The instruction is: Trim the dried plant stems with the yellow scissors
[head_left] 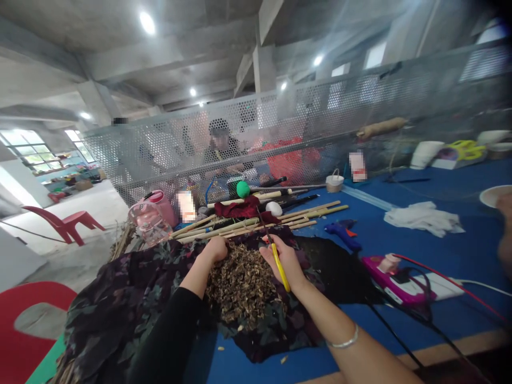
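Note:
A heap of dry brown plant pieces (240, 288) lies on a dark patterned cloth (120, 298) spread over the blue table. My left hand (216, 249) is at the far left edge of the heap, its fingers curled inward; whatever they pinch is hidden. In my right hand (286, 261), at the heap's right side, is a pair of scissors (280, 269) with yellow handles, the dark blades pointing away from me. Thin bamboo sticks (240, 226) and a dark red cloth (236, 209) lie just beyond both hands.
Right of the cloth are a blue glue gun (344, 234), a magenta power strip (396, 282) with cables, and white gloves (424, 217). A perforated metal screen (320, 117) borders the far side, with a person (220, 146) behind it. Another person's hand (504, 229) shows at right.

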Available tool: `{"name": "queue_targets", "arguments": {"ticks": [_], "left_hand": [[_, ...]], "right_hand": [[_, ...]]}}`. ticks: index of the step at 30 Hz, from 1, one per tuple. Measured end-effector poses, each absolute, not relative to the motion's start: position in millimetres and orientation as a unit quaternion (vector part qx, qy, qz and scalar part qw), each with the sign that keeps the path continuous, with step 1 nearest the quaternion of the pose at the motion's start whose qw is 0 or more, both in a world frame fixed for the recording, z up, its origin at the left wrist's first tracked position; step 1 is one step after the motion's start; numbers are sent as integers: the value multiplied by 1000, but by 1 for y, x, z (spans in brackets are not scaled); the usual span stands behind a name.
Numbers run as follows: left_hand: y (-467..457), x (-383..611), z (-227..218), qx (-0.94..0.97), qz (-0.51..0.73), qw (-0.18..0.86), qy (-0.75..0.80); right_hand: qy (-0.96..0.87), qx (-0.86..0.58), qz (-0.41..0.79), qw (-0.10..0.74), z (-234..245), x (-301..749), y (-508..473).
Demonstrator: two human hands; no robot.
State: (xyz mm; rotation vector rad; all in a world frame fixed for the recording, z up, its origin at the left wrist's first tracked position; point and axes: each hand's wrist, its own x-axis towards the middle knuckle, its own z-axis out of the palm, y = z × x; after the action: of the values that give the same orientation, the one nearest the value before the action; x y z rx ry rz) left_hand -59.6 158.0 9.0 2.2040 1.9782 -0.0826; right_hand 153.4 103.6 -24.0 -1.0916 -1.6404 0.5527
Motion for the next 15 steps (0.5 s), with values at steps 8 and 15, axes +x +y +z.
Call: {"name": "queue_targets", "arguments": {"ticks": [8, 15], "left_hand": [[173, -58, 6, 771, 50, 185, 608], [180, -55, 5, 766, 43, 188, 613]], "right_hand": [[-696, -453, 237, 504, -20, 152, 99], [-682, -465, 238, 511, -22, 154, 102]]}}
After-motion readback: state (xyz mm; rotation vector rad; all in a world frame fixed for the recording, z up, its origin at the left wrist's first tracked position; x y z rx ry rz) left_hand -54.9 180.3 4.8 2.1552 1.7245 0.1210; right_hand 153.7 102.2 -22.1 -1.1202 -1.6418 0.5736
